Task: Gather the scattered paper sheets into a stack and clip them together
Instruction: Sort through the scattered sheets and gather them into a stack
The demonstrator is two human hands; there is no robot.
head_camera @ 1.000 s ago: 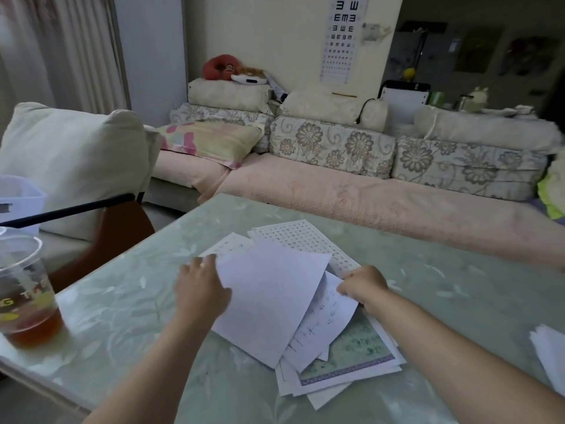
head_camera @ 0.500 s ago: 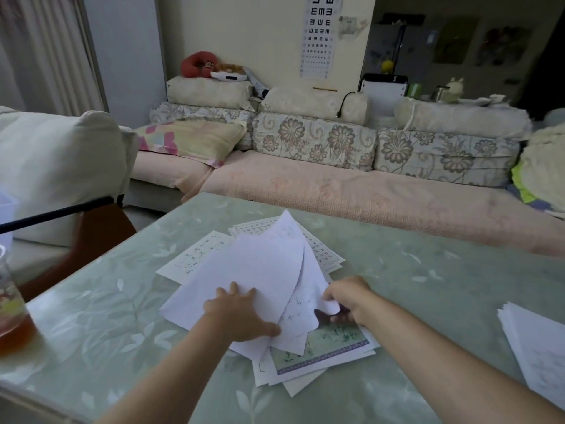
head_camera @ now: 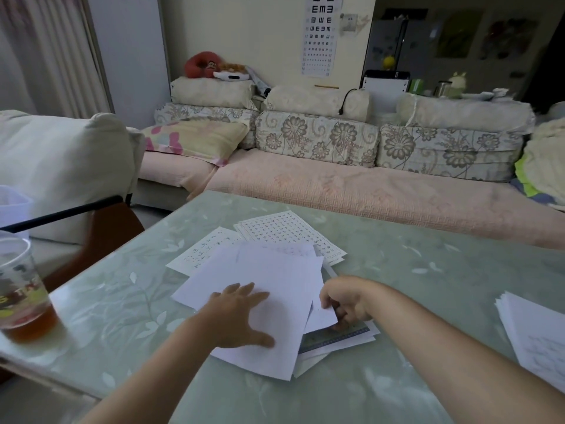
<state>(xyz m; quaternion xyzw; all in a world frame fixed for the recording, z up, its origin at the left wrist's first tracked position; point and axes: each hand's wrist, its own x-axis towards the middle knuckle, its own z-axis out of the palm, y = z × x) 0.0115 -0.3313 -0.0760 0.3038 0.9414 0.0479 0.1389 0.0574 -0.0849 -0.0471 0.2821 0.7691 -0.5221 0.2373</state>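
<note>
Change: the white sheets that arched upward half a second ago have been laid flat, and the left hand (head_camera: 241,316) has been spread over them.
Left hand: held wide, fingers straight, pressed flat on the blank top sheet (head_camera: 284,289).
Right hand (head_camera: 345,304): fingers curled, with the corner of a second white sheet (head_camera: 322,316) pinched just beside the top sheet's right edge.
Paper sheets (head_camera: 211,249): fanned in a loose overlapping pile at the middle of the tabletop (head_camera: 412,270), edges not squared.
Surroundings: a cup (head_camera: 21,295) of brown drink is seen near the left edge; a separate stack (head_camera: 535,335) lies at the right edge, well apart from the pile; a floral sofa (head_camera: 336,185) stands behind.
Materials: thin matte paper; clear plastic cup; glossy pale-green tabletop with a leaf pattern.
Count: two hands, one cup, one separate stack. In the pile there are two printed sheets at the far side, one green-bordered sheet (head_camera: 333,338) underneath and at least two blank ones — the full number cannot be told.
</note>
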